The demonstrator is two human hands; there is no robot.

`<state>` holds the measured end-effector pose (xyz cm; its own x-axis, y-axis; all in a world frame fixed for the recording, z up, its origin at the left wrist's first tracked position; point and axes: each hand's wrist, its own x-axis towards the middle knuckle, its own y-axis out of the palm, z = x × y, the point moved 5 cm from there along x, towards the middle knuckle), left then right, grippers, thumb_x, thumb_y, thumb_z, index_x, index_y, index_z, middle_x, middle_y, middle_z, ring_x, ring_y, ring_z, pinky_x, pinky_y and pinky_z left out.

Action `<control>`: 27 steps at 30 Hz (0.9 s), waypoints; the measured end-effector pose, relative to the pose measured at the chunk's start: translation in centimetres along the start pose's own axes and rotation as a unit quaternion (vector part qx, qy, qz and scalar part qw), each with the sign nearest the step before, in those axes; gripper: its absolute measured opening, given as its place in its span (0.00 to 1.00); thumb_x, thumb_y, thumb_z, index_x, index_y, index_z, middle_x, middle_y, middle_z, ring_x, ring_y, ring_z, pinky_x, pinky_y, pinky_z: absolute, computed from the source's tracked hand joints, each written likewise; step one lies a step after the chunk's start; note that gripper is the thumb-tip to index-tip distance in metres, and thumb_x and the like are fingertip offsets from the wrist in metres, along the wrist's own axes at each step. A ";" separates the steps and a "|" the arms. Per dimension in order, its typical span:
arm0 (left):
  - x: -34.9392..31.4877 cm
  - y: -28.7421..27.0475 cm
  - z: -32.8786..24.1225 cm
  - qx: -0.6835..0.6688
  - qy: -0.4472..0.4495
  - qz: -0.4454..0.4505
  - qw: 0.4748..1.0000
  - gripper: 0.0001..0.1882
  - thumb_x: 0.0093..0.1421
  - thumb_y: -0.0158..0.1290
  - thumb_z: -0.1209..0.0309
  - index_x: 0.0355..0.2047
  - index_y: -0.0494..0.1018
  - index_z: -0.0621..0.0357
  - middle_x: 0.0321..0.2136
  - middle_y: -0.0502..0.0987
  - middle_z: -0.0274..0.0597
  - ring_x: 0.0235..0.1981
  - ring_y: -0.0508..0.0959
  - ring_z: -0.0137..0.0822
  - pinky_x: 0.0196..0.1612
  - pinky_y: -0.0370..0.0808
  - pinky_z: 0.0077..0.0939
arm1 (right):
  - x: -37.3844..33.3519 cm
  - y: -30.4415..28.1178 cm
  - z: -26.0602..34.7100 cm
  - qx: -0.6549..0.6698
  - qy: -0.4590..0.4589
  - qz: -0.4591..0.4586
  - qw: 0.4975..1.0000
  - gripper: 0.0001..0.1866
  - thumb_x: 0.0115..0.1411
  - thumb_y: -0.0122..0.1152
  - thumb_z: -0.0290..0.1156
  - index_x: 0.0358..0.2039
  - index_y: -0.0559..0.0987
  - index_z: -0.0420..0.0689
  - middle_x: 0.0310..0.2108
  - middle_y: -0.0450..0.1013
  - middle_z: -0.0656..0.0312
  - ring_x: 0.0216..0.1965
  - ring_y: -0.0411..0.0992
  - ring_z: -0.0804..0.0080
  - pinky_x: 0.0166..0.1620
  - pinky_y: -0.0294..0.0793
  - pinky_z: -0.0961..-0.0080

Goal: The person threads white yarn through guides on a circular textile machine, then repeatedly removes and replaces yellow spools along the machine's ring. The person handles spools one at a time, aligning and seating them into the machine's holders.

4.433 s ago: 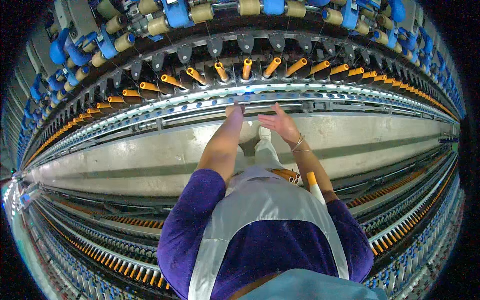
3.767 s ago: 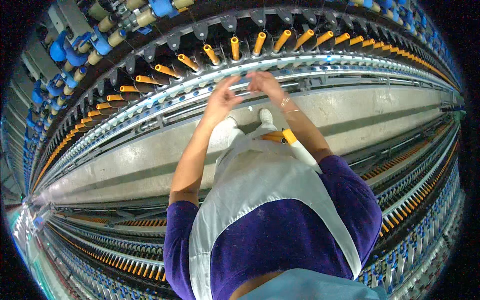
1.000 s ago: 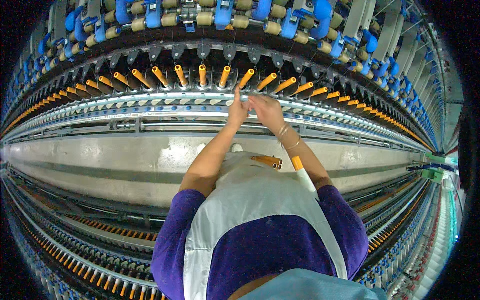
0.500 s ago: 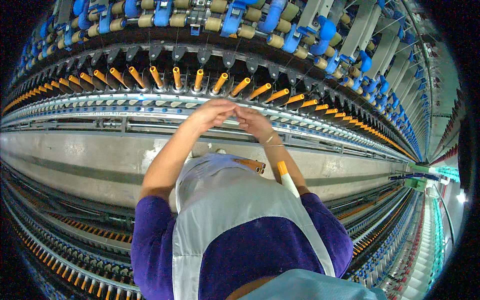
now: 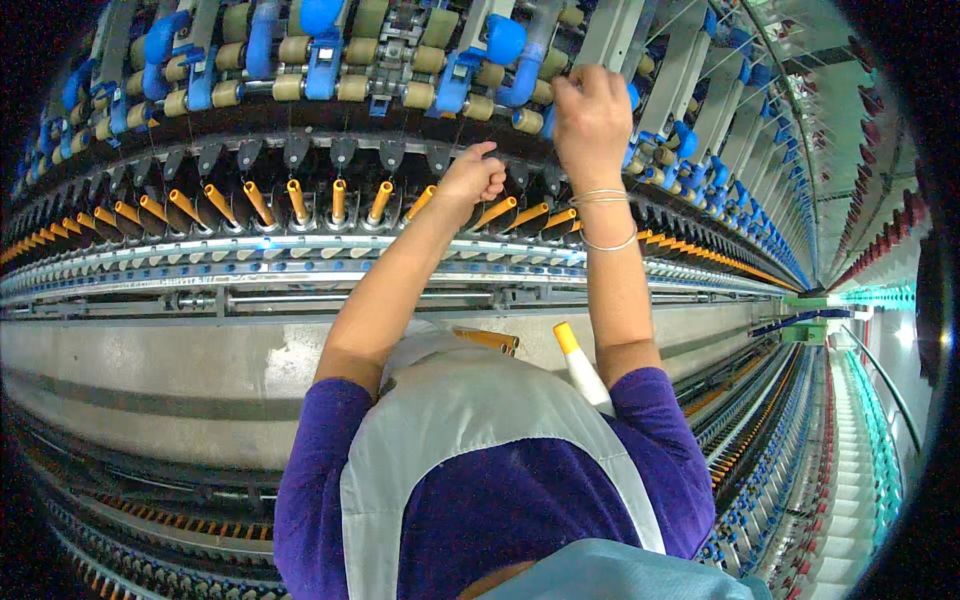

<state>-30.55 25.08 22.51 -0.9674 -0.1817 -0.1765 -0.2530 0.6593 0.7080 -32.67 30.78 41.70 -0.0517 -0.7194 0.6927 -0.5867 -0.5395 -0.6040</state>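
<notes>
My left hand hovers over the row of orange bobbins, close to the black yarn guides of a spinning frame. Its fingers are curled, the index finger partly stretched forward, and any yarn in them is too fine to see. Higher and to the right, my right hand is closed in front of the beige rollers and blue arms. The back of that hand hides whatever its fingertips pinch or touch. Thin bangles circle my right wrist.
A bobbin of white yarn with a yellow top sticks up beside my right upper arm. Brown-orange tubes poke out at the front of my grey apron. Metal rails run below the bobbins. Another machine row stands behind me.
My hands were together in front of the rail and have parted. The right one rose to the rollers, the left one up to the yarn guides. The view shifted slightly rightward.
</notes>
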 end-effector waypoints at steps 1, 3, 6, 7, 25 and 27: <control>1.0 -0.2 0.5 -0.023 -0.032 -0.020 0.999 0.38 0.52 0.43 0.80 0.63 0.43 0.63 0.15 0.61 0.32 0.15 0.60 0.24 0.16 0.55 0.17 | 0.0 0.6 0.4 -0.039 0.003 0.021 0.999 0.05 0.42 0.59 0.23 0.23 0.79 0.43 0.28 0.69 0.62 0.35 0.68 0.63 0.36 0.68 0.69; 2.0 -0.6 1.7 -0.044 -0.064 -0.036 0.996 0.41 0.52 0.44 0.81 0.64 0.38 0.62 0.16 0.61 0.33 0.15 0.60 0.25 0.16 0.55 0.16 | -0.2 1.3 0.9 -0.092 0.009 0.039 0.995 0.05 0.37 0.57 0.23 0.18 0.79 0.41 0.33 0.71 0.61 0.39 0.68 0.63 0.42 0.67 0.69; 2.4 -0.6 3.8 -0.097 -0.103 0.018 0.990 0.42 0.51 0.45 0.81 0.65 0.38 0.60 0.16 0.61 0.34 0.15 0.61 0.25 0.15 0.55 0.16 | -0.4 1.8 1.1 -0.125 0.025 0.062 0.990 0.04 0.38 0.57 0.24 0.17 0.79 0.42 0.38 0.72 0.61 0.39 0.68 0.63 0.44 0.66 0.68; 2.5 -0.8 4.2 -0.101 -0.106 0.013 0.989 0.43 0.51 0.45 0.81 0.65 0.36 0.60 0.17 0.62 0.35 0.15 0.61 0.25 0.15 0.56 0.16 | -0.4 2.1 1.1 -0.133 0.020 0.083 0.987 0.04 0.38 0.57 0.25 0.17 0.79 0.42 0.38 0.72 0.61 0.39 0.68 0.63 0.45 0.65 0.67; -15.7 -14.9 2.0 -0.043 0.166 -0.235 0.957 0.10 0.57 0.41 0.78 0.35 0.72 0.65 0.16 0.58 0.29 0.18 0.58 0.23 0.21 0.56 0.16 | -18.8 6.2 19.1 0.576 0.201 0.347 0.712 0.44 0.45 0.70 0.42 0.58 0.60 0.36 0.60 0.54 0.52 0.32 0.72 0.72 0.38 0.74 0.73; -18.6 -17.2 2.7 -0.039 0.150 -0.309 0.938 0.10 0.58 0.40 0.78 0.36 0.71 0.66 0.16 0.58 0.28 0.18 0.57 0.22 0.22 0.55 0.16 | -18.1 6.4 22.2 0.731 0.207 0.263 0.595 0.35 0.51 0.66 0.36 0.56 0.64 0.35 0.44 0.70 0.55 0.24 0.70 0.78 0.33 0.73 0.79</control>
<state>-8.26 19.09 11.73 -0.5857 -0.7173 -0.3774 -0.7517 0.3066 0.5839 -17.58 30.62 16.56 -0.2893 -0.9507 0.1112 0.9125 -0.3090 -0.2680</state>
